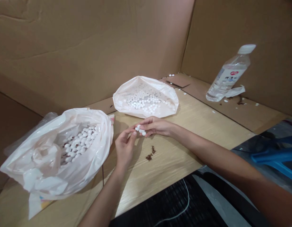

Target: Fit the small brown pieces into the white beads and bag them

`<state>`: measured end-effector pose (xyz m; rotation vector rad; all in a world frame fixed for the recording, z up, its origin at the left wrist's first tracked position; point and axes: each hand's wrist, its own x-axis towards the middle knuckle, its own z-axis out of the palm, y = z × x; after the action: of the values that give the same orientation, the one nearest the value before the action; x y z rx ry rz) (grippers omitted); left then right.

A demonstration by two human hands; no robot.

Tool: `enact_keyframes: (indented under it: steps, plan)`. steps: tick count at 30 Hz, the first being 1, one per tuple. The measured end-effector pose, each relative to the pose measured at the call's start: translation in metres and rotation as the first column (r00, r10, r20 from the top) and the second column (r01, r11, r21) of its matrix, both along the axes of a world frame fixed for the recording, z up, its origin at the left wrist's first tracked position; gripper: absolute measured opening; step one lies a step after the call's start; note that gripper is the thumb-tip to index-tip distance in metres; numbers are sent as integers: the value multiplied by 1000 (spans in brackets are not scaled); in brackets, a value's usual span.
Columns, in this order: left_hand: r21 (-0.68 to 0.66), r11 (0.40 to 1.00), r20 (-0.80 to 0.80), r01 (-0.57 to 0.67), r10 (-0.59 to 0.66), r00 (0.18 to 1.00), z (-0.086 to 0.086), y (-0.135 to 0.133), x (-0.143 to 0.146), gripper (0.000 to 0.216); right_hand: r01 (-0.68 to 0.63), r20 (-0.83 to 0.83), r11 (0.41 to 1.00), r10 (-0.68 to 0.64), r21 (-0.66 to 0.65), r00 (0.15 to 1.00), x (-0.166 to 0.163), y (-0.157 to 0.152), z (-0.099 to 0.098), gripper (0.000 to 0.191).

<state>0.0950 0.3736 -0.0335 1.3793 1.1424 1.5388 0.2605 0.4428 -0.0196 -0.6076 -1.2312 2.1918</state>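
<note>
Both hands meet over the table, close together at a small cluster of white, rounded bead-like pieces (143, 132). My right hand (156, 126) is closed around the cluster, with thumb and fingers on it. From the other side my left hand (125, 143) pinches at the cluster's edge, thumb against fingers. Below the hands, small dark brown bits (149, 156) lie on the tabletop. Just beyond them stands an open white plastic bag (146, 82) with many loose white pieces inside. A larger white plastic bag (98, 157) at the left holds white pieces mixed with brown bits.
A clear water bottle (227, 77) with a white cap stands at the back right, beside scraps and stray white pieces. Cardboard walls (89, 47) enclose the back and sides of the wooden table (207, 126). Something blue (276, 157) shows beyond the right edge.
</note>
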Motion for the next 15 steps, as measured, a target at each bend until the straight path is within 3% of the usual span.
enact_keyframes:
  steps: [15]
  plan:
    - [-20,999,1,-29,29,1000,4,-2,1,15,57,80,998,-60,39,995,-2,-4,3,25]
